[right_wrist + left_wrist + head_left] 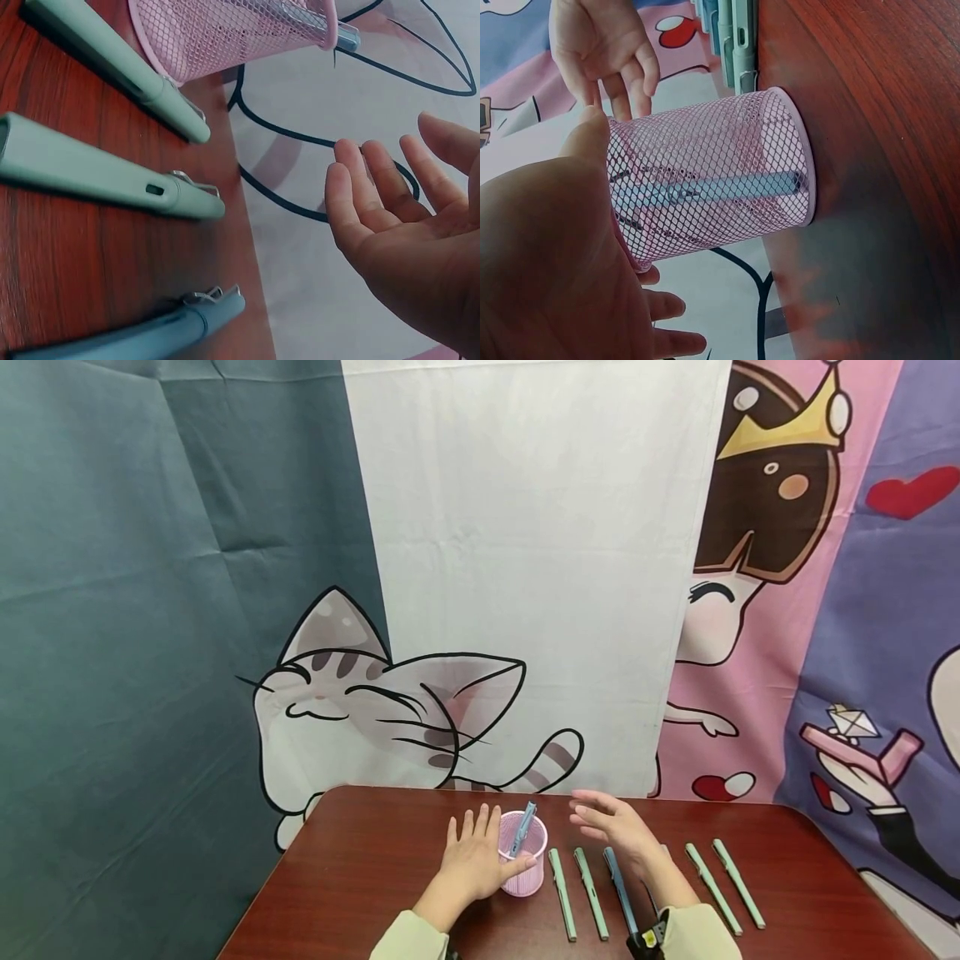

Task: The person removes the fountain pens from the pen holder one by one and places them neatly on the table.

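Observation:
A pink mesh pen cup [522, 881] stands upright on the table, and one blue pen [523, 829] leans inside it. My left hand [474, 862] is spread with straight fingers at the cup's left side, its thumb reaching across the near rim. In the left wrist view the palm overlaps the cup's top. To the right of the cup, my right hand [611, 827] hovers over the table, fingers loosely bent and holding nothing. Below it lie a green pen [562, 893], another green pen [591, 893] and a blue pen [620, 889].
Farther right lie two more green pens, an inner one [712, 889] and an outer one [738, 883]. My right forearm mostly hides another pen between them and the blue one. A cartoon-printed curtain [540, 568] hangs behind the brown table [337, 877].

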{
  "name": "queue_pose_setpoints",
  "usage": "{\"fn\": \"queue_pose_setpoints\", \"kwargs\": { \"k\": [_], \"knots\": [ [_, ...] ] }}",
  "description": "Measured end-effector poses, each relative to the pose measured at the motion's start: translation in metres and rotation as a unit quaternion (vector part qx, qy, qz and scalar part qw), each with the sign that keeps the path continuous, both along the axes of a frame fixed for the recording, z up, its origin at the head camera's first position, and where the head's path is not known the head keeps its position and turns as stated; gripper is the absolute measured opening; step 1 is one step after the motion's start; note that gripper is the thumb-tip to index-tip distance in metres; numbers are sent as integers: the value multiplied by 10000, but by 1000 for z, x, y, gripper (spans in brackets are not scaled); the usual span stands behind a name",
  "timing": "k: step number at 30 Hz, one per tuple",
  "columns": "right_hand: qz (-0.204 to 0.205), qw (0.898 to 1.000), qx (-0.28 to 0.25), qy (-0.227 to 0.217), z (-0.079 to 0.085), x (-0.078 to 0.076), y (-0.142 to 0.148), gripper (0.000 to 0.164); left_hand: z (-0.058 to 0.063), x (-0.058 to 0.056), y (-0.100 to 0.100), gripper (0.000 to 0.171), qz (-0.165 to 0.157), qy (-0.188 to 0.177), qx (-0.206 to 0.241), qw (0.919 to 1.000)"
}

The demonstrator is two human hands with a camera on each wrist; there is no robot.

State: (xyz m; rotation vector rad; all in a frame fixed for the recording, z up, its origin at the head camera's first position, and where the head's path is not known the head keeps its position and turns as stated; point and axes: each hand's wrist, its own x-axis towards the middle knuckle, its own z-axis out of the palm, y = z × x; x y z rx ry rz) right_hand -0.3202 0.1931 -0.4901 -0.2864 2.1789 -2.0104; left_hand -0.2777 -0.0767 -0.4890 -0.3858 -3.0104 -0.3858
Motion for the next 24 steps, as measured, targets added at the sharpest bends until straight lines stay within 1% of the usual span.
{"fn": "queue_pose_setpoints", "kwargs": {
  "k": [10, 13, 19, 24],
  "knots": [
    [273, 9996, -101, 44, -5, -8, -15, 59, 1, 0, 0, 108, -39, -45, 31, 10000],
    [326, 9994, -77, 47, -6, -11, -19, 57, 1, 0, -1, 108, -43, -63, 63, 10000],
    [506, 9985, 14, 196, -8, -16, -26, 52, 0, 0, -1, 108, -65, -90, 79, 9999],
    [669, 9975, -44, 231, -8, -19, -32, 51, 1, 0, -1, 109, -63, -92, 72, 9999]
  ]
}}
